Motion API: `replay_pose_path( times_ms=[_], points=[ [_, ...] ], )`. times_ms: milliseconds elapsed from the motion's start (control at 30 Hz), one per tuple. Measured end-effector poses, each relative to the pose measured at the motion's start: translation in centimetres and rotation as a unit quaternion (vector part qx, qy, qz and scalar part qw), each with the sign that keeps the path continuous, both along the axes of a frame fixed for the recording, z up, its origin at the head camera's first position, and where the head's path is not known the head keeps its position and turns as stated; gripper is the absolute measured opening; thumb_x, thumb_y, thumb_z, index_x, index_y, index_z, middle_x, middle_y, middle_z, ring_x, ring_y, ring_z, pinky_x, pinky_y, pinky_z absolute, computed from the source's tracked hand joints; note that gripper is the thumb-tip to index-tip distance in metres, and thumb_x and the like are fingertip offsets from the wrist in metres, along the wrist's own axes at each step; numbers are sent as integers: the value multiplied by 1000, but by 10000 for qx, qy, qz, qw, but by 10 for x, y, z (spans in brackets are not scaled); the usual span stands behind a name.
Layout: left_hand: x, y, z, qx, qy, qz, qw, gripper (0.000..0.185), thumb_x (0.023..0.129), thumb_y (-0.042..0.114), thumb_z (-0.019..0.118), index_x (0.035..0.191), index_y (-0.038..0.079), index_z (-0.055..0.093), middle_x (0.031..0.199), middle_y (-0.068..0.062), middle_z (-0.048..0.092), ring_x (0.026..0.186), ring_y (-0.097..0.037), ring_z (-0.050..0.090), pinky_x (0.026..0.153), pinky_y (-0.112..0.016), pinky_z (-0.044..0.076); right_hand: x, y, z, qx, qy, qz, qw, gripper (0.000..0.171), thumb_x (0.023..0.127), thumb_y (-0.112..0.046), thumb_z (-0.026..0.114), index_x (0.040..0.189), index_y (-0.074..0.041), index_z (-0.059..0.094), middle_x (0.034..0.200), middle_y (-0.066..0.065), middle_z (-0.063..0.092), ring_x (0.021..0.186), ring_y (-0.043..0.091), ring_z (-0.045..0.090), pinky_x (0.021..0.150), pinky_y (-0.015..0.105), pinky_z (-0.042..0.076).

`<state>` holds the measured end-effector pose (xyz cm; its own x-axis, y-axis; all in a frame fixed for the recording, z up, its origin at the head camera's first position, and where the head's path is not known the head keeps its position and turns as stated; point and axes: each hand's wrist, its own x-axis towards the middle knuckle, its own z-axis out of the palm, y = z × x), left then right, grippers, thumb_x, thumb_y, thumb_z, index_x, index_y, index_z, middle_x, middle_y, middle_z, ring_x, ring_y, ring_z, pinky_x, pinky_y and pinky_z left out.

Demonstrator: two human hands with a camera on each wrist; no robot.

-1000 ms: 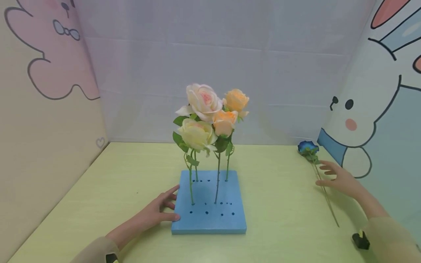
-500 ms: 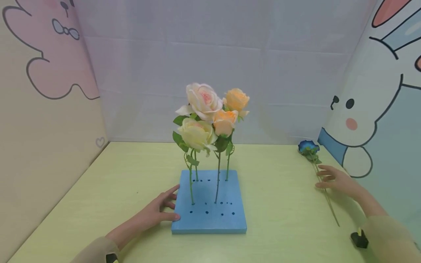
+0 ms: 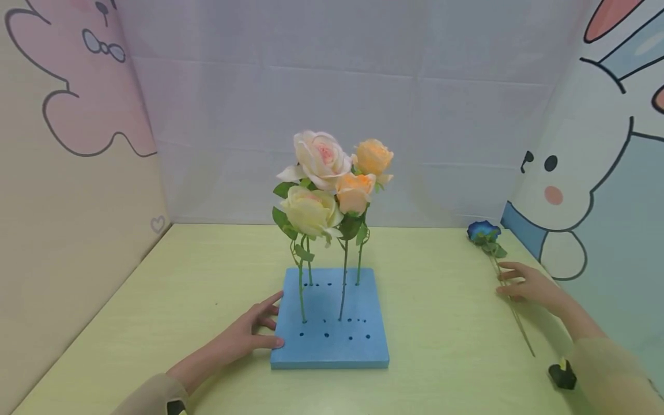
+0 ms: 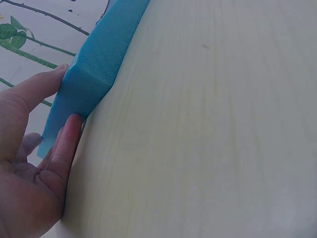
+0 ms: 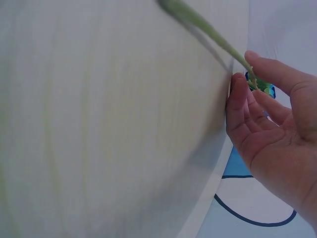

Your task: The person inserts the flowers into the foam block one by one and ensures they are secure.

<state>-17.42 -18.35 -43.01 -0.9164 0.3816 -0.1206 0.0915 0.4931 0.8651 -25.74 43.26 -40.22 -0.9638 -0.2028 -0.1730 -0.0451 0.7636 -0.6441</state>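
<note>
The left hand is bracing the foam steady with flat fingers while the right hand, right of it, is pinching the blue flower's stem to lift it.

Staged craft booth, not a lived-in room: pale yellow-green counter boxed in by cartoon rabbit panels left and right, creased white backdrop sheet behind, blue foam block holding artificial roses.
</note>
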Motion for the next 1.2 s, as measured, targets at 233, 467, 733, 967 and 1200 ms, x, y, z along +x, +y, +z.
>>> replay_pose_path(
  times_ms=[233, 467, 733, 967, 1200],
  points=[
    [1, 0, 0, -51, 13, 19, 10000, 95, 83, 30, 79, 158, 20, 22, 142, -14, 48, 115, -20, 54, 100, -49, 41, 1, -2, 2, -281, -162, -60, 9995, 73, 97, -18, 61, 147, 17, 22, 127, 39, 53, 85, -7, 61, 76, 27, 57],
    [1, 0, 1, -18, -33, 32, 10000, 96, 83, 30, 80, 158, 20, 22, 142, -14, 48, 115, -21, 55, 102, -52, 40, 1, -4, -2, -613, -244, -92, 9978, 72, 98, -17, 60, 147, 18, 19, 120, 33, 61, 84, -2, 64, 74, 28, 58],
    [1, 0, 1, 14, -22, 26, 10000, 95, 83, 30, 79, 159, 20, 21, 141, -14, 49, 115, -20, 54, 103, -53, 39, 0, -18, 4, -777, 15, -183, 9968, 71, 98, -19, 61, 149, 11, 23, 122, 33, 61, 85, -1, 65, 73, 30, 58],
    [1, 1, 2, 1, -31, 37, 10000, 96, 83, 30, 79, 158, 19, 22, 141, -13, 49, 115, -20, 54, 101, -49, 41, 1, -42, 17, -1000, 256, -288, 9942, 72, 97, -21, 63, 150, 9, 25, 126, 35, 57, 86, 5, 68, 72, 30, 59],
    [1, 1, 2, -33, -15, 17, 10000, 95, 84, 30, 79, 158, 19, 22, 142, -14, 48, 115, -21, 54, 100, -48, 42, 5, -68, 29, -1377, 703, -193, 9878, 67, 96, -16, 64, 149, 6, 30, 111, 19, 67, 86, 1, 68, 69, 32, 60]
  ],
)
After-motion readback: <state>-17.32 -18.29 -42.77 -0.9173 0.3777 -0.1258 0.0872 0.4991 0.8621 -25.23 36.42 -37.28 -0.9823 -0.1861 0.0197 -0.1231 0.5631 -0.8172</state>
